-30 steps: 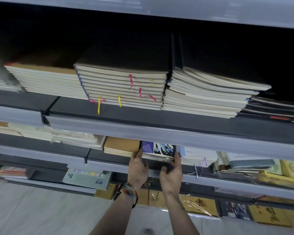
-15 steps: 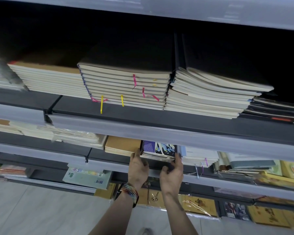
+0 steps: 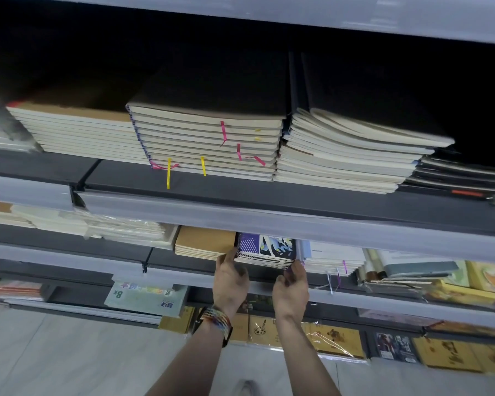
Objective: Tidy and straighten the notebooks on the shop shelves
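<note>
Notebooks in the purple-patterned stack (image 3: 265, 250) sit gripped at either end by left hand (image 3: 230, 281) and right hand (image 3: 290, 287)

I was in a stationery shop. The patterned notebook stack (image 3: 266, 248) held between my left hand (image 3: 230, 281) and right hand (image 3: 290, 287) sat among other piles. Above my grip, a dark shelf (image 3: 297, 195) with a clear label strip (image 3: 269, 221) carried identical notebooks (image 3: 212, 144); below it lay shrink-wrapped pads (image 3: 335, 338).
</note>
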A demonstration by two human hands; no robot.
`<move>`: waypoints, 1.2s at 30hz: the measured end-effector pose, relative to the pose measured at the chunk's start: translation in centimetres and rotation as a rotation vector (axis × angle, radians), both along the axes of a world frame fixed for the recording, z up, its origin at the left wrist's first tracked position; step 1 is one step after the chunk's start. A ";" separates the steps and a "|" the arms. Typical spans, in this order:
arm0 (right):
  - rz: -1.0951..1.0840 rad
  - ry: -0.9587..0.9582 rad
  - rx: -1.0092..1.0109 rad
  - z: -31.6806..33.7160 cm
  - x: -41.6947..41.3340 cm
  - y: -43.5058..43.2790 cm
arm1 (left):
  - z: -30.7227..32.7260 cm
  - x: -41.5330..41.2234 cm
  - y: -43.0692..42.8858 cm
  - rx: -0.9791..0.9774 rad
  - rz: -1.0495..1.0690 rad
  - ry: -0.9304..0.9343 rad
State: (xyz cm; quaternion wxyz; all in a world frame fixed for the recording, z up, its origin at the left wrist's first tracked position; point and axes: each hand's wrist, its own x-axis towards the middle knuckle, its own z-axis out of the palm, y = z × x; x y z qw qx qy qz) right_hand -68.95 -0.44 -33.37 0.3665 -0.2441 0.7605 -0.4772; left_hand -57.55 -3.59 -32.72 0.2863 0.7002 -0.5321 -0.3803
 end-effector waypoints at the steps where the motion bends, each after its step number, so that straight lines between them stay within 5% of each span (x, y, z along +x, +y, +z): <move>1: 0.001 -0.008 -0.002 0.0 0.0 0.0 | 0.0 0.0 -0.1 0.014 -0.007 0.007; 18: 0.111 0.181 -0.014 -0.1 0.0 0.5 | 0.5 -0.2 0.3 -0.038 -0.034 -0.095; 36: 0.021 0.042 -0.022 0.6 0.4 0.4 | 0.5 0.3 0.3 -0.036 0.004 0.033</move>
